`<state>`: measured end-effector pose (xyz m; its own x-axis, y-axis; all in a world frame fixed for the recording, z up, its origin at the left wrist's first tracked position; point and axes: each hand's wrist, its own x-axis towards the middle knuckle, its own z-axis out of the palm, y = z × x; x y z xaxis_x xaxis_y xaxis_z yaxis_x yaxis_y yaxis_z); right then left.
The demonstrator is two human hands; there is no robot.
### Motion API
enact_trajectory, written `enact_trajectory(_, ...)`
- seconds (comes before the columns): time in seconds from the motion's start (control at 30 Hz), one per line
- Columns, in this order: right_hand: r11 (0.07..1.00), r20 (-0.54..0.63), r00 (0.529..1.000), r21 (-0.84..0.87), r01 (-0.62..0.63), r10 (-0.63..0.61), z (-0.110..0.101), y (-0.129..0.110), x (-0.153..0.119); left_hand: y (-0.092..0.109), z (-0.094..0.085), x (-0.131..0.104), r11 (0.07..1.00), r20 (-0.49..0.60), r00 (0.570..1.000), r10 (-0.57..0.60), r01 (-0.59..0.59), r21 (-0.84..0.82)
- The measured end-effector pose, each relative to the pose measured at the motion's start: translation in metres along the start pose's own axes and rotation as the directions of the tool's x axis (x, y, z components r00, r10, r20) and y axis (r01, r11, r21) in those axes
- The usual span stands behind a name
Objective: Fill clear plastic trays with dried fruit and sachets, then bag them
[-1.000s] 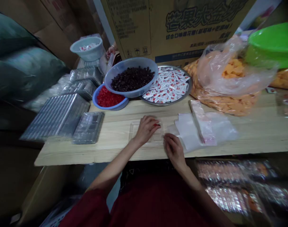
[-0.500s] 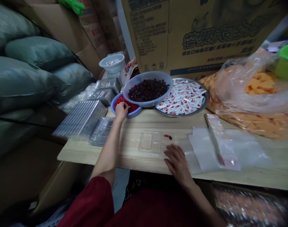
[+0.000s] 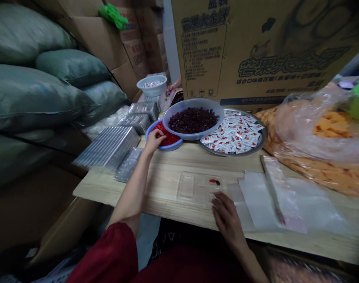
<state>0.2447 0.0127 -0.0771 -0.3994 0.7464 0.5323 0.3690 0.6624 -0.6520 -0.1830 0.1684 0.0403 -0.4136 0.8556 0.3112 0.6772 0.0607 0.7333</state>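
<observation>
My left hand (image 3: 154, 142) is over the near left side of a blue bowl (image 3: 173, 147) of small red pieces (image 3: 168, 137). Its thumb and fingers are pinched together; what they hold, if anything, is too small to make out. At the lower right corner of a clear plastic tray (image 3: 187, 186) rests my right hand (image 3: 226, 212), fingers loosely stretched and nothing visible in them. One red piece (image 3: 212, 181) and one dark piece (image 3: 217, 182) lie in the tray's upper right compartment. A larger pale bowl (image 3: 194, 136) of dark pieces overlaps the red one.
Stacked clear trays (image 3: 108, 147) line the left. A metal dish (image 3: 263, 143) holds small printed sachets. On the right are white sheets (image 3: 256, 196) and a bag of orange pieces (image 3: 332, 157). A large carton (image 3: 244, 88) stands behind. Another person's hand (image 3: 171, 89) shows farther back.
The view has shifted, so the table things sit lower and farther right. My left hand has drawn slightly toward the bowl's near left rim. My right hand stays by the tray.
</observation>
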Motion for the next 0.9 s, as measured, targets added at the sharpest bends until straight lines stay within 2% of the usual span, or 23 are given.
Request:
enact_trajectory(0.1, 1.000, -0.004, 1.000, 0.013, -0.015, 0.015, 0.002, 0.002, -0.002, 0.002, -0.001, -0.002, 0.994, -0.095, 0.995, -0.026, 0.016, -0.104)
enact_trajectory(0.17, 1.000, -0.003, 1.000, 0.020, -0.024, 0.024, 0.002, 0.003, -0.003, 0.010, -0.006, -0.001, 0.993, -0.231, 0.973, -0.015, -0.012, -0.115)
enact_trajectory(0.23, 0.999, -0.001, 1.000, 0.023, -0.027, 0.027, 0.003, 0.002, -0.003, 0.028, -0.010, 0.004, 0.986, -0.357, 0.932, 0.065, -0.116, -0.122)
enact_trajectory(0.27, 0.999, -0.006, 1.000, 0.024, -0.025, 0.026, 0.002, 0.000, -0.002, 0.040, -0.011, 0.008, 0.977, -0.369, 0.920, 0.135, -0.186, -0.108)
enact_trajectory(0.3, 0.999, -0.012, 1.000, 0.027, -0.024, 0.025, 0.002, -0.001, -0.001, 0.054, -0.010, 0.013, 0.963, -0.330, 0.919, 0.215, -0.255, -0.081)
enact_trajectory(0.33, 0.999, -0.017, 1.000, 0.030, -0.025, 0.025, 0.001, -0.003, 0.000, 0.068, -0.007, 0.019, 0.949, -0.231, 0.928, 0.294, -0.312, -0.046)
enact_trajectory(0.4, 0.999, -0.029, 0.999, 0.036, -0.030, 0.031, 0.000, -0.006, 0.001, 0.093, 0.006, 0.033, 0.929, 0.092, 0.927, 0.363, -0.368, 0.043)
enact_trajectory(0.47, 0.999, -0.036, 0.999, 0.038, -0.035, 0.036, -0.001, -0.008, 0.002, 0.110, 0.024, 0.048, 0.918, 0.382, 0.877, 0.292, -0.369, 0.144)
enact_trajectory(0.5, 0.999, -0.040, 0.999, 0.038, -0.035, 0.037, -0.002, -0.009, 0.002, 0.115, 0.033, 0.055, 0.917, 0.463, 0.854, 0.239, -0.355, 0.182)
enact_trajectory(0.57, 0.999, -0.046, 0.998, 0.036, -0.038, 0.039, -0.002, -0.008, 0.001, 0.116, 0.046, 0.065, 0.925, 0.500, 0.849, 0.169, -0.312, 0.218)
enact_trajectory(0.67, 0.998, -0.058, 0.997, 0.041, -0.048, 0.051, -0.001, -0.006, 0.000, 0.109, 0.051, 0.073, 0.944, 0.427, 0.889, 0.162, -0.266, 0.196)
enact_trajectory(0.73, 0.998, -0.070, 0.996, 0.050, -0.046, 0.050, 0.000, -0.005, 0.000, 0.107, 0.045, 0.070, 0.960, 0.316, 0.929, 0.193, -0.246, 0.135)
enact_trajectory(0.77, 0.998, -0.079, 0.996, 0.055, -0.043, 0.047, -0.001, -0.006, 0.000, 0.109, 0.041, 0.065, 0.968, 0.224, 0.951, 0.213, -0.237, 0.086)
enact_trajectory(0.83, 0.997, -0.108, 0.993, 0.063, -0.042, 0.049, -0.003, -0.009, 0.001, 0.117, 0.033, 0.046, 0.969, 0.013, 0.969, 0.245, -0.245, -0.023)
enact_trajectory(0.9, 0.996, -0.153, 0.986, 0.071, -0.059, 0.069, -0.006, -0.013, 0.002, 0.130, 0.029, 0.012, 0.947, -0.104, 0.951, 0.291, -0.302, -0.110)
